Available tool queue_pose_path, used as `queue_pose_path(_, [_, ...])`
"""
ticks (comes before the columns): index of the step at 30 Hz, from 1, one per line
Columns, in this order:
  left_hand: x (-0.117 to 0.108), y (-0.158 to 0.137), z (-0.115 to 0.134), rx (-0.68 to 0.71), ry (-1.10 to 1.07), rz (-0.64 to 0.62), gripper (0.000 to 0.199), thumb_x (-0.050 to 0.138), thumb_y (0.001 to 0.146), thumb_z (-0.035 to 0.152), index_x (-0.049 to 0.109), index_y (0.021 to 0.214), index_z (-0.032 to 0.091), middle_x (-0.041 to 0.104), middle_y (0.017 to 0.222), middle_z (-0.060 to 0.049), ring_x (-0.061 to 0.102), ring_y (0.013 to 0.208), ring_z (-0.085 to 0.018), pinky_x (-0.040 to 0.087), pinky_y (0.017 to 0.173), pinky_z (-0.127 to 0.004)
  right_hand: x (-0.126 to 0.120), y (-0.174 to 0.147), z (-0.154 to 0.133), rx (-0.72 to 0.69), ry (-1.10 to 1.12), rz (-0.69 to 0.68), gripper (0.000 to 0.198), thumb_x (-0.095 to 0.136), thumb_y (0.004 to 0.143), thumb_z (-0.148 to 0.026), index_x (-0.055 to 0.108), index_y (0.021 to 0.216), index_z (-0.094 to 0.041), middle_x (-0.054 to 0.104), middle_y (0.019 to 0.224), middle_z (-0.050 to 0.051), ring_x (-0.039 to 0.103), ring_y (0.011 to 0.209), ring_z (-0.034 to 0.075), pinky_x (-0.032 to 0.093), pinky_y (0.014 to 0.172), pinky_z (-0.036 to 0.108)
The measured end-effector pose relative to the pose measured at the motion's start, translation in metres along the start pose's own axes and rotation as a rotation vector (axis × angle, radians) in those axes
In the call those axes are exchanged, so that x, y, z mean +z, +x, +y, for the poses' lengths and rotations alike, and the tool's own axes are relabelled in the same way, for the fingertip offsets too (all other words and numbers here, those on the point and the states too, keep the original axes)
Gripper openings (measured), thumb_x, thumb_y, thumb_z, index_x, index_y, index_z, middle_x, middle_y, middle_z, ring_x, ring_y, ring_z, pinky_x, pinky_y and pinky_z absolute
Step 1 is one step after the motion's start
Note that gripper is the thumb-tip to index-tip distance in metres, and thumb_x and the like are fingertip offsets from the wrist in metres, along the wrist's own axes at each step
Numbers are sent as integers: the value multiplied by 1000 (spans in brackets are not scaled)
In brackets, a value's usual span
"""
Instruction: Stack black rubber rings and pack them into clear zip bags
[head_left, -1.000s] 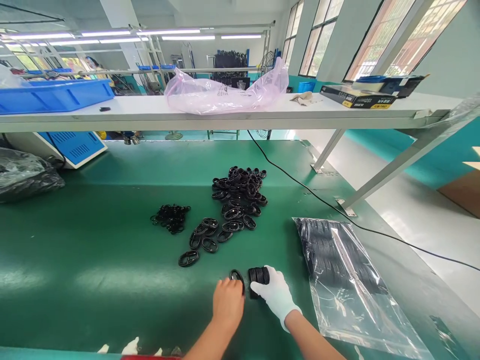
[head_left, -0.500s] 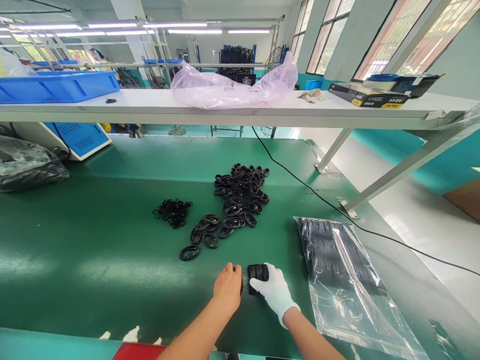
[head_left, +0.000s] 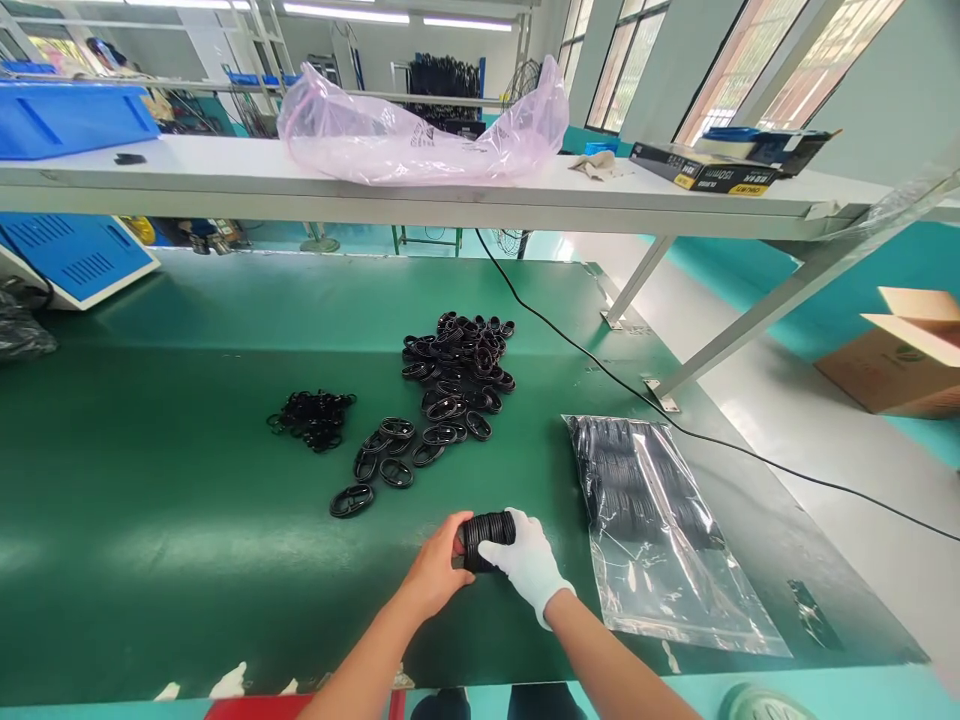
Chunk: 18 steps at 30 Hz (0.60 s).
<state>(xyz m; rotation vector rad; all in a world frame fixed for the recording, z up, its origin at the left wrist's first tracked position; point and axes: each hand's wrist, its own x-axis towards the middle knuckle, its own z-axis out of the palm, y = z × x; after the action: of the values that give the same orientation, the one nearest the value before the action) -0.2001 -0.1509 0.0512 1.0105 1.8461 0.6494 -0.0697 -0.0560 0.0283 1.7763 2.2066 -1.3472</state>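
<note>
A short stack of black oval rings point(head_left: 489, 541) lies on its side just above the green tabletop or on it; I cannot tell which. My bare left hand point(head_left: 442, 562) is closed on the stack's left end, fingers over the top and thumb low. From the right, my white-gloved right hand point(head_left: 526, 562) grips the other end. Beyond my hands spreads a heap of loose black oval rings point(head_left: 457, 375), several of them strung toward me. Left of it sits a smaller pile of thin black pieces point(head_left: 313, 420). A clear plastic bag point(head_left: 660, 520) holding rows of black rings lies at the right.
A black cable point(head_left: 585, 355) crosses the table's right side. Above the far part runs a white shelf point(head_left: 225, 190) with a blue bin point(head_left: 75, 120), a pink plastic bag point(head_left: 420, 140) and a black box point(head_left: 701, 168). An open cardboard box point(head_left: 900, 360) stands on the floor at right.
The hands have come together; the left hand, apart from the stack before, now holds its left end. The ring stack looks longer. The view has turned slightly right and down.
</note>
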Motion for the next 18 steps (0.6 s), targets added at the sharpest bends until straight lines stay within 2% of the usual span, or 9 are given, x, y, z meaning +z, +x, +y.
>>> queue_pose_path(7, [7, 11, 0, 9, -51, -1, 72, 61, 60, 14, 36, 126, 29, 56, 92, 0, 52, 85, -16, 41, 79, -29, -14, 9, 3, -38, 9, -4, 65, 63, 59, -36, 48, 118, -15, 52, 106, 10, 56, 95, 22, 43, 85, 30])
queue_pose_path(13, [13, 12, -4, 66, -49, 10, 74, 63, 59, 14, 36, 127, 27, 52, 114, -4, 52, 88, -16, 42, 80, -30, -4, 4, -3, 49, -30, 41, 68, 61, 59, -48, 45, 117, -17, 49, 111, 12, 57, 94, 24, 45, 81, 32])
queue_pose_path(16, [-1, 15, -6, 133, 13, 23, 70, 65, 60, 19, 38, 125, 27, 46, 123, -4, 53, 85, -14, 44, 79, -29, 2, 2, -7, 87, -58, 87, 74, 62, 55, -50, 43, 118, -15, 48, 111, 13, 56, 94, 26, 44, 81, 34])
queue_pose_path(18, [-24, 20, -10, 106, 181, 149, 51, 57, 70, 22, 44, 119, 25, 50, 116, -4, 53, 85, -13, 44, 77, -27, 2, 2, -8, 94, -54, 75, 75, 62, 55, -49, 42, 119, -14, 48, 111, 13, 56, 94, 26, 44, 81, 34])
